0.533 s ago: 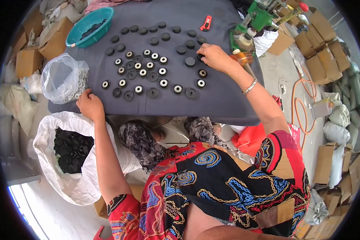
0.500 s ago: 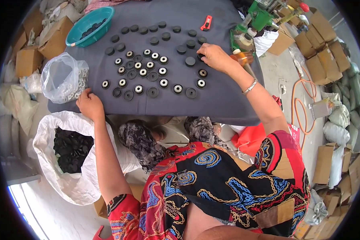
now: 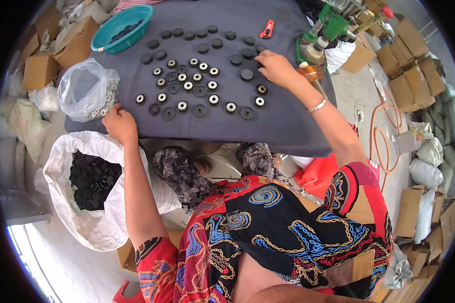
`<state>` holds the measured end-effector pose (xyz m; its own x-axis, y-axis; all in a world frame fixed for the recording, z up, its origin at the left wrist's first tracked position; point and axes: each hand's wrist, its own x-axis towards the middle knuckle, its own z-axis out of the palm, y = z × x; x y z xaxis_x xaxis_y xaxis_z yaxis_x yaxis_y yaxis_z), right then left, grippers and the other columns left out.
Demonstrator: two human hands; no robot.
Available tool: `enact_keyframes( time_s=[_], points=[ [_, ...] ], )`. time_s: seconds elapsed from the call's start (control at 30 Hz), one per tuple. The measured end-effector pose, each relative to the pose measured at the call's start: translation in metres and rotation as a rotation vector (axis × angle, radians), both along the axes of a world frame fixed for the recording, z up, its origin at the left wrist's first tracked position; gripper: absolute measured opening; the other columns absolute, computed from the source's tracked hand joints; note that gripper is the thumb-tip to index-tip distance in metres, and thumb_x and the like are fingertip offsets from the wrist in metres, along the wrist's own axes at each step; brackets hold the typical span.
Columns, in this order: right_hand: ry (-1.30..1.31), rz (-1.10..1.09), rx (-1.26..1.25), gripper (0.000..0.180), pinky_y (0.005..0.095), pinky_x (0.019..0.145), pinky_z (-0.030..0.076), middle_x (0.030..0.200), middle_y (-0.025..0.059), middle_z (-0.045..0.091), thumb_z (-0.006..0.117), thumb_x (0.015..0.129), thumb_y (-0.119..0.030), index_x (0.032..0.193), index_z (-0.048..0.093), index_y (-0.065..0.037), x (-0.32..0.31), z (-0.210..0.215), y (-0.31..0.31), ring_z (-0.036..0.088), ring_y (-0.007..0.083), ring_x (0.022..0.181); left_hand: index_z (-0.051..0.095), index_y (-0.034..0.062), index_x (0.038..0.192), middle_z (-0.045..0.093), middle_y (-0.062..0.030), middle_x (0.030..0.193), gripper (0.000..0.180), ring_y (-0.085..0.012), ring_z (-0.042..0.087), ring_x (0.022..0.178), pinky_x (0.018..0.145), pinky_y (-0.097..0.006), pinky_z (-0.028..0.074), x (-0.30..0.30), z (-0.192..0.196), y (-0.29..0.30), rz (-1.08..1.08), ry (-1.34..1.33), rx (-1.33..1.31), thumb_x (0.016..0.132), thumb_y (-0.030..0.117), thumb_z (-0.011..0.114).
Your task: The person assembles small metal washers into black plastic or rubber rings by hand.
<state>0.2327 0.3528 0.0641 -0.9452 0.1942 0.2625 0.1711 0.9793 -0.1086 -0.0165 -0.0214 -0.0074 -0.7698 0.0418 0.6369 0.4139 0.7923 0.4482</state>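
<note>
My left hand [image 3: 120, 124] rests at the table's near edge, fingers slightly apart with nothing seen in them. Beside it is a clear plastic bag [image 3: 81, 86] of small pale metal rings. My right hand [image 3: 277, 69] reaches to the right side of the table, its fingertips closed on a black disc [image 3: 260, 64] that they mostly cover. A black round cap [image 3: 246, 75] lies just left of those fingers. Mid-table, several black wheels with silver bearings [image 3: 188, 86] lie among open black cups [image 3: 199, 110]. Farther back are several plain black caps [image 3: 202, 48].
A teal basin [image 3: 122, 44] with black parts stands at the far left. A white sack [image 3: 60, 166] of black pieces sits below the left forearm. A red box cutter [image 3: 267, 29] lies at the back, near a green hand press [image 3: 330, 25]. Cardboard boxes [image 3: 412, 83] are stacked at right.
The view has shifted a little, so the table's things appear slightly farther right and higher. Both hands stay at nearly the same places on the table.
</note>
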Motion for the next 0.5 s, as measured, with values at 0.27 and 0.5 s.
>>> enact_keyframes(
  time_s=[0.27,0.5],
  points=[
    [-0.135,0.269,0.002,0.031,0.0394,0.081,0.042,0.087,0.0092,0.061,0.07,0.077,-0.032,0.094,0.066,-0.006,0.016,0.014,-0.106,0.06,0.0269,0.091,0.07,0.0079,0.087,0.067,-0.0085,0.09,0.021,-0.0307,0.057,0.091,0.081,-0.041,0.047,0.0,0.003,0.003,-0.013,0.023,0.013,0.076,0.007,0.053],
    [-0.127,0.231,-0.019,0.028,0.0381,0.078,0.044,0.088,0.0103,0.057,0.071,0.074,-0.017,0.098,0.064,-0.006,0.003,-0.003,-0.111,0.058,0.0271,0.087,0.07,0.0075,0.088,0.068,-0.0084,0.09,0.022,-0.0309,0.057,0.092,0.082,-0.041,0.047,-0.001,-0.001,0.0,-0.016,0.034,0.008,0.075,0.007,0.053]
  ],
)
